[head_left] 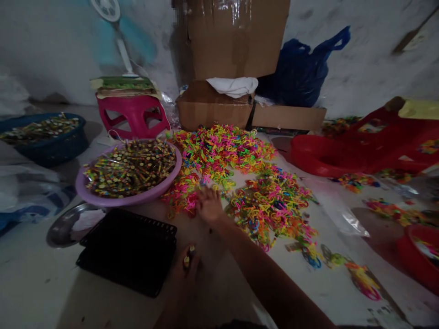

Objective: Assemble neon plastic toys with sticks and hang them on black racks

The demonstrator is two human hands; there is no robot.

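My left hand (185,269) is low at the centre, beside the black plastic trays (128,251). Its fingers are closed around a few small dark patterned tubes (187,259) with pale round ends. They look like the tubes (137,167) heaped in the lilac basin (128,201). My right hand (210,205) reaches forward to the near edge of a heap of bright plastic pieces (222,148). Its fingers look spread over the pink and yellow pieces, and nothing shows in its grip. A second heap of bright pieces (277,203) lies just right of my right forearm.
A blue basin (72,139) of similar tubes stands at far left. Behind are a pink stool (132,114) bearing a fan (125,55), cardboard boxes (236,41) and a blue bag (303,73). Red basins (318,155) stand at right; a metal dish (58,228) sits left.
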